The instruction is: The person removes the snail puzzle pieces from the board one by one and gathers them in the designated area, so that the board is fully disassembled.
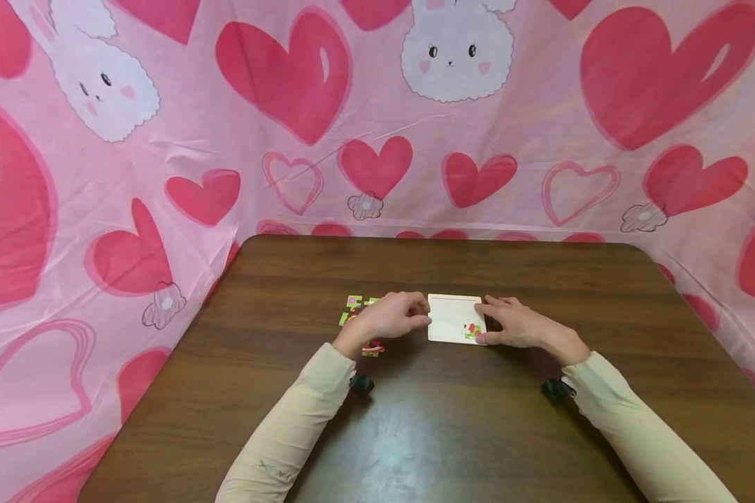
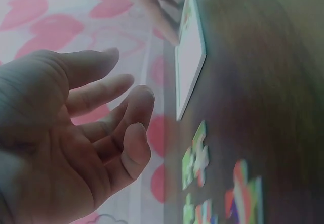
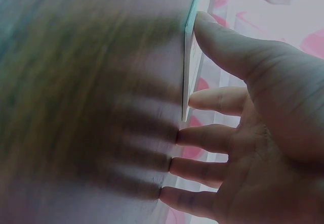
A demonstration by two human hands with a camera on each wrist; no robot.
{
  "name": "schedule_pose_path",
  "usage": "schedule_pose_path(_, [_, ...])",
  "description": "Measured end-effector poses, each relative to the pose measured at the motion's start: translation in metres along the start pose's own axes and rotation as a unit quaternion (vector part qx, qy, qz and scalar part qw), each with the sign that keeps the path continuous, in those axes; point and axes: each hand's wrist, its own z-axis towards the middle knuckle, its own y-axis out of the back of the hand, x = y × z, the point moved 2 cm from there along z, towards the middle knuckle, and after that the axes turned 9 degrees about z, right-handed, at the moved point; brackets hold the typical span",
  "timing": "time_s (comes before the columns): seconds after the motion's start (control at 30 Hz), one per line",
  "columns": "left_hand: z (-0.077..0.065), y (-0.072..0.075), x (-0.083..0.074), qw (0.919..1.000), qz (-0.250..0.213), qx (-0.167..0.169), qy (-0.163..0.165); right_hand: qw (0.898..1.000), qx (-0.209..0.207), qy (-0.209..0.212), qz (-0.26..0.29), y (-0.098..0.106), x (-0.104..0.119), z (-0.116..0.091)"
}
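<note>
A white puzzle tray [image 1: 447, 316] lies flat on the table, with a red, green and white puzzle piece [image 1: 471, 330] in its near right corner. My right hand [image 1: 521, 325] rests at the tray's right side. In the right wrist view its thumb [image 3: 223, 42] and index fingertip lie against the tray, while the other fingers reach straight down to the tabletop. Just off the tray's left edge hovers my left hand [image 1: 391, 316], its fingers loosely bent around nothing in the left wrist view. Loose puzzle pieces [image 2: 197, 155] lie below it, partly hidden by that hand in the head view.
The brown wooden table [image 1: 403, 426] ends at a pink cloth backdrop [image 1: 528, 133] printed with hearts and rabbits. Several colourful pieces, among them a red and green one [image 1: 372, 348], are spread left of the tray. Each wrist wears a black strap mount [image 1: 361, 384].
</note>
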Motion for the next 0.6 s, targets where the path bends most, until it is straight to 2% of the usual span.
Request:
schedule_pose_path(0.17, [0.013, -0.011, -0.010, 1.0000, 0.001, 0.005, 0.006, 1.000, 0.001, -0.005, -0.001, 0.000, 0.000, 0.000])
schedule_pose_path(0.33, [0.025, -0.023, -0.018, 0.9996, -0.020, 0.018, 0.010, 1.000, 0.001, -0.004, -0.001, 0.000, 0.000, 0.000])
schedule_pose_path(0.6, [0.037, -0.038, -0.027, 0.9994, -0.032, 0.008, 0.006, 1.000, -0.002, 0.006, -0.007, 0.000, 0.000, 0.000])
